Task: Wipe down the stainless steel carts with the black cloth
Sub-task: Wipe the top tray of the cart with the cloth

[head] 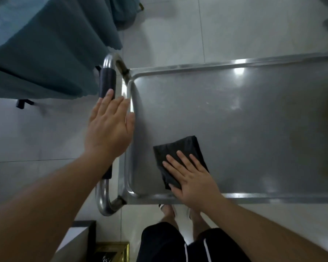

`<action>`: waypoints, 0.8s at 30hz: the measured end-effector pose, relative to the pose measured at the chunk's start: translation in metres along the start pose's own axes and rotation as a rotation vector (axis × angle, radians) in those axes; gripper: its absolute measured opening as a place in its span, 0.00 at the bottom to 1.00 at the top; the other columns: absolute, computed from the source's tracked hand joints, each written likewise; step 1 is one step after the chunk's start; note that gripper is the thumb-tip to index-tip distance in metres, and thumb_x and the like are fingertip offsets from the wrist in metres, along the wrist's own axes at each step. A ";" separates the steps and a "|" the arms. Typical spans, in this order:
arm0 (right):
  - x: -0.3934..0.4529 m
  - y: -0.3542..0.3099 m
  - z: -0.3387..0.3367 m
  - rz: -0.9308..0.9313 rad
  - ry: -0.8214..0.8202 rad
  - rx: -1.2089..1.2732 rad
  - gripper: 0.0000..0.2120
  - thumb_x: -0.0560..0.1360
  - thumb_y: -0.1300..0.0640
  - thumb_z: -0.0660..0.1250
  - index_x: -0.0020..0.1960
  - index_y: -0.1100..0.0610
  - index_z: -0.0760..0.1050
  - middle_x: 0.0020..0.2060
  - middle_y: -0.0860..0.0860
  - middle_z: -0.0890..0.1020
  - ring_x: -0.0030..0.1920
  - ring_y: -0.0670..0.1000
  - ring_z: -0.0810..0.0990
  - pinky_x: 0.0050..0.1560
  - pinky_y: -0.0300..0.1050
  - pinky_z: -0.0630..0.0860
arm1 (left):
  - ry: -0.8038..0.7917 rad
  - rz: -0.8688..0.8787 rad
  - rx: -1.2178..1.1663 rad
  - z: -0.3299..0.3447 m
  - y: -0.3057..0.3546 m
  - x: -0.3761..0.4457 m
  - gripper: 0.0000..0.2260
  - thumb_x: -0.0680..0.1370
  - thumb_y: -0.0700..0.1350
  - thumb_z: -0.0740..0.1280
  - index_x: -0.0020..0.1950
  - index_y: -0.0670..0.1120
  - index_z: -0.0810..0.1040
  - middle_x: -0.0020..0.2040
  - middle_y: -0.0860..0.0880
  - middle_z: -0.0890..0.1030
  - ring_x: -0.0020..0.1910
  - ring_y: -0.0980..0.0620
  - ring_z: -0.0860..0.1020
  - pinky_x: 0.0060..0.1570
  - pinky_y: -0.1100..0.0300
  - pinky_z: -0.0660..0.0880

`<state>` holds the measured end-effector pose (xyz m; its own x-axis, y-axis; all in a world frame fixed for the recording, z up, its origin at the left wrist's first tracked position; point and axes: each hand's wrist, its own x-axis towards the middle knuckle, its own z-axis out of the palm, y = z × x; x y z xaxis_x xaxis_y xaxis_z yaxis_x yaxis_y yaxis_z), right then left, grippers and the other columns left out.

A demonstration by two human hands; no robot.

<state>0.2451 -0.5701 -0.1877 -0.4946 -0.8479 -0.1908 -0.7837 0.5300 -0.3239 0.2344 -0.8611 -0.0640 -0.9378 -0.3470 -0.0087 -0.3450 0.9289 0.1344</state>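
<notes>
Pale floor tiles surround a steel cart [235,110] beside a teal drape [45,53]. From the head camera, the right hand [189,178] presses flat-fingered on the folded black cloth [178,157] at the tray's near-left corner; the left hand [110,127] hovers open over the handle [107,82]. Steadying the cart there, then long overlapping strokes rightward, should serve best.

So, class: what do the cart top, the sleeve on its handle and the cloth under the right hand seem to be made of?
Cart top: apparently stainless steel with a dull sheen; it shows soft glare spots and a rolled rim.
Handle sleeve: matte black, probably foam or rubber, over the shiny tube.
Black cloth: soft fabric, folded, with creases; the right hand presses it flat.
</notes>
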 end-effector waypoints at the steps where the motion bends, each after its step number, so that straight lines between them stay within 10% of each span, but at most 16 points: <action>1: -0.012 0.005 -0.001 0.019 0.012 -0.006 0.34 0.83 0.38 0.56 0.85 0.47 0.51 0.84 0.44 0.52 0.84 0.52 0.48 0.81 0.59 0.55 | 0.010 0.011 0.003 0.001 -0.001 0.000 0.27 0.88 0.59 0.45 0.79 0.48 0.69 0.79 0.47 0.70 0.84 0.49 0.55 0.83 0.50 0.47; 10: -0.036 0.012 -0.019 0.182 -0.006 0.050 0.33 0.81 0.34 0.54 0.82 0.45 0.59 0.82 0.43 0.60 0.83 0.50 0.51 0.81 0.56 0.49 | 0.001 0.229 0.079 0.001 0.000 -0.001 0.24 0.87 0.58 0.50 0.78 0.49 0.70 0.75 0.47 0.74 0.78 0.46 0.67 0.77 0.46 0.60; 15: -0.022 -0.003 0.004 0.286 0.018 0.036 0.34 0.84 0.36 0.48 0.85 0.48 0.48 0.84 0.45 0.47 0.83 0.50 0.42 0.82 0.57 0.44 | -0.143 0.342 0.176 0.000 0.002 -0.001 0.26 0.87 0.58 0.49 0.82 0.48 0.64 0.79 0.46 0.70 0.80 0.45 0.65 0.76 0.43 0.63; 24: -0.038 0.033 0.006 0.248 0.125 0.058 0.32 0.83 0.39 0.55 0.84 0.45 0.53 0.83 0.42 0.53 0.83 0.48 0.46 0.82 0.57 0.49 | -0.332 0.101 0.003 0.034 0.091 0.008 0.27 0.87 0.57 0.53 0.85 0.50 0.60 0.85 0.47 0.60 0.83 0.45 0.59 0.79 0.42 0.59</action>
<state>0.2406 -0.5207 -0.1969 -0.7138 -0.6826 -0.1566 -0.6120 0.7168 -0.3342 0.1947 -0.7748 -0.0860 -0.9283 -0.1930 -0.3178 -0.2496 0.9570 0.1478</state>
